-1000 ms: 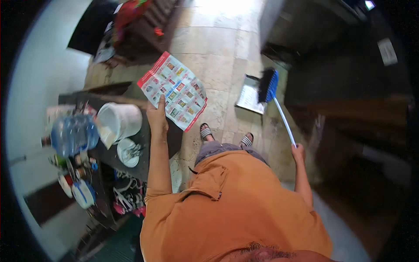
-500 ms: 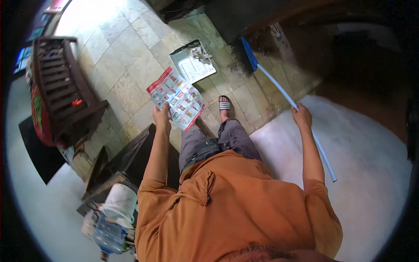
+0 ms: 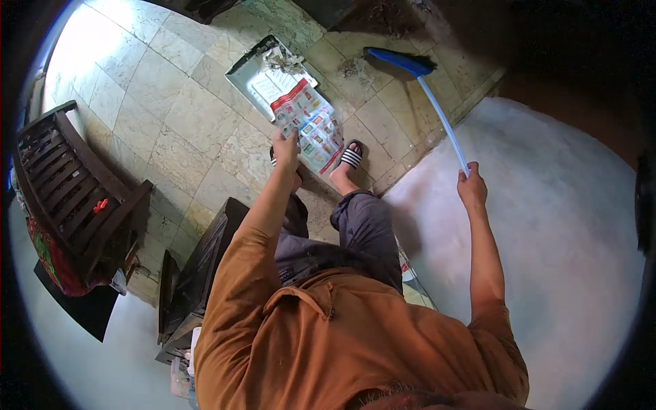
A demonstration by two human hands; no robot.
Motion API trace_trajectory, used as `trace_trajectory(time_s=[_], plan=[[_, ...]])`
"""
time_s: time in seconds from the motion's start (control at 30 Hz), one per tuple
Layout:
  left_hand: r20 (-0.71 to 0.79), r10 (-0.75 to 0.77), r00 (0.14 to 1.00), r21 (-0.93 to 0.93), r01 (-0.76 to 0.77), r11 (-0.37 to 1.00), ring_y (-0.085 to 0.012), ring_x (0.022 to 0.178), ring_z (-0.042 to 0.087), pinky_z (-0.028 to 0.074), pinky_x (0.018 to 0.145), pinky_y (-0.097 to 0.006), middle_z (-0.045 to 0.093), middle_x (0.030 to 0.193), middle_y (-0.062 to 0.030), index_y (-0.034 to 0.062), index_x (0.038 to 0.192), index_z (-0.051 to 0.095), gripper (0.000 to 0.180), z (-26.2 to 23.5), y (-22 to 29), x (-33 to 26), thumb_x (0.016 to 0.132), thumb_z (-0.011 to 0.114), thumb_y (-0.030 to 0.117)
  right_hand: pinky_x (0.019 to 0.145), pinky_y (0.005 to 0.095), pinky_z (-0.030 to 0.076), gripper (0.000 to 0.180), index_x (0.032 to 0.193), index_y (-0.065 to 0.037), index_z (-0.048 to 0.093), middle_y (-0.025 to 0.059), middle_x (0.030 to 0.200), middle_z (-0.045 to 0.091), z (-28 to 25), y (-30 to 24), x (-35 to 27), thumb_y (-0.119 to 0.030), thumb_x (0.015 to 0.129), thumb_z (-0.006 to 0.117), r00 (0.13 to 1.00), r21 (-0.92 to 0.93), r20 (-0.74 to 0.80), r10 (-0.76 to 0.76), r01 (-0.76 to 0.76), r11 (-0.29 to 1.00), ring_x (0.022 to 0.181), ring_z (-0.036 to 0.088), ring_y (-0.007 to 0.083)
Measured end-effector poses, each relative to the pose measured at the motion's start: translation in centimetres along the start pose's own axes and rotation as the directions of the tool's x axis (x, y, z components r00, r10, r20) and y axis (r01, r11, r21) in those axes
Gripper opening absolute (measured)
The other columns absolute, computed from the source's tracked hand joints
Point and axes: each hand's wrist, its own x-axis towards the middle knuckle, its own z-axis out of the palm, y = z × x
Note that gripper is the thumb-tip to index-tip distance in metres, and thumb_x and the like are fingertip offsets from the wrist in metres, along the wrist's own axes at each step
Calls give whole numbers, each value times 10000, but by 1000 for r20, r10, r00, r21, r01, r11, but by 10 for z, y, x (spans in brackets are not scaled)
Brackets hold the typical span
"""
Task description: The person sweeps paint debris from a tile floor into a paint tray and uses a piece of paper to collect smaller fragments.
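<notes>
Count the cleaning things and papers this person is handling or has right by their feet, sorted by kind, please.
Brooms: 1, blue broom, held in the right hand
Dustpans: 1, grey dustpan on the floor, scraps in it
Leaflets: 1, colourful leaflet in the left hand
Total: 3

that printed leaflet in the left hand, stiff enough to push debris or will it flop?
Probably floppy: the leaflet looks like thin glossy paper, held at one edge by the left hand, its far end reaching the dustpan. Likely light, so it would buckle against the debris. Glossy print suggests it could slip in a loose grip.
</notes>
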Motion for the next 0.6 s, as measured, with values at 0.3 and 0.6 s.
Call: trace_trajectory(time_s=[0.3,0.6], plan=[[77,-14,997,-35,17,999,-100,551,478,358,452,-259,569,754,-1,69,981,590,116,71,-93,46,915,638,151,747,531,499,290,1198,-116,428,232,926,679,132,27,81,-256,951,490,978,230,-42,205,-190,955,872,652,434],[154,-104,983,-104,121,987,-79,526,446,329,440,-246,581,786,12,89,1012,575,121,95,-237,180,921,635,142,791,546,485,331,1231,-62,381,281,962,655,322,27,211,-205,947,473,911,421,-220,348,-233,876,904,627,471]])
